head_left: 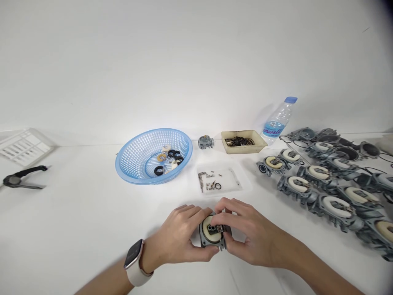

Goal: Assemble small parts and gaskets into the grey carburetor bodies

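Observation:
Low in the middle of the table sits a grey metal carburetor (203, 241) with a cream C-shaped float (208, 234) in its open face. My left hand (183, 234) grips it from the left, fingers along the far rim and thumb on the near edge. From the right, my right hand (245, 233) closes on the carburetor, its index fingertip by the float's hinge and its thumb at the side. Any small part between those fingertips is hidden. Just beyond lies a clear tray (227, 186) with small brass and metal parts and a black O-ring (217, 186).
Behind stand a blue basket (129, 178) holding loose floats, another carburetor (205, 141), a cream tray (245, 150) of black rings and a water bottle (278, 123). Many carburetors (325, 174) fill the right. At left lie a black-handled tool (23, 178) and white rack (26, 147).

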### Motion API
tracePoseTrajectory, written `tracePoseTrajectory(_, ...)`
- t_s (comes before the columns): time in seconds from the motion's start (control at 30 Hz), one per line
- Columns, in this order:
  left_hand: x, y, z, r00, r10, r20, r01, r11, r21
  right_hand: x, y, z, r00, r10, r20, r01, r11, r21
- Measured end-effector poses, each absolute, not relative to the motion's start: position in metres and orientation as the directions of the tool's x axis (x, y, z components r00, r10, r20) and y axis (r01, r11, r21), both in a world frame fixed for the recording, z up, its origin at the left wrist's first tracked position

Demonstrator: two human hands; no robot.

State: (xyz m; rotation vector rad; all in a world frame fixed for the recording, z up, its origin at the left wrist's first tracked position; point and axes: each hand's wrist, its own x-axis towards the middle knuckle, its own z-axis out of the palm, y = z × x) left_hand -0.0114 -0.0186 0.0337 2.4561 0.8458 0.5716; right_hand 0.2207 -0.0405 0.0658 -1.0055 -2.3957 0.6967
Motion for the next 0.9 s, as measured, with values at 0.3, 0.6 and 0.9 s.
tracePoseTrajectory(0.3, -0.0107, -0.0197, 0.0348, 0.721, 0.658, 0.217, 0.451, -0.683, 0.575, 0.2215, -0.0387, 0.0655, -0.635, 0.746, 0.201, 0.520, 0.604, -0.604)
tracePoseTrajectory(0.6, -0.0101, -0.0180, 0.0348, 0.720, 0.661, 0.210, 0.453, -0.677, 0.581, 0.2208, -0.0391, 0.0690, -0.636, 0.746, 0.197, 0.526, 0.606, -0.597)
tracePoseTrajectory(0.9, -0.0112, -0.0185, 0.0347, 0.720, 0.659, 0.216, 0.443, -0.677, 0.588, 0.2220, -0.0406, 0.0689, -0.638, 0.741, 0.208, 0.518, 0.613, -0.596)
